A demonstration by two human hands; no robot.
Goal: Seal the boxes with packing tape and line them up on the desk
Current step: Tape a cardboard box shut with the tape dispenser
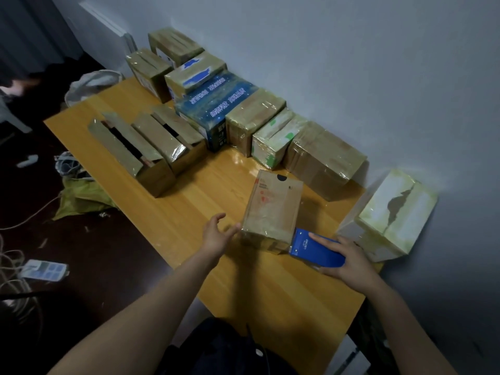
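A dark floor [94,253] fills the left side of the frame, a yellow wooden desk [189,212] runs diagonally through the middle, and a plain grey wall [351,63] closes the right side and the top. At the lower left, on the floor, lie loose cables [13,266] and a white power strip [44,269]; a little higher, a crumpled yellow bag [81,198] lies just beside the desk edge. On the left part of the desk stand two brown cartons [130,155] with their top flaps still apart, touching each other. Behind them a row of taped boxes follows the wall from the upper centre toward the right, with a blue printed box [216,104] among the brown ones. In the centre, the left hand [216,234] is held flat with fingers spread and grips nothing; its fingertips reach the left edge of a small brown box [273,209], and I cannot tell if they touch it. This box stands alone on the desk, in front of the row, with shiny tape on its near end. A blue tape dispenser [311,247] presses against its lower right corner, and the right hand [349,261] grips the dispenser, fingers over the top and thumb under it. At the far right a pale taped box [389,212] stands at the desk edge, close to the wall.
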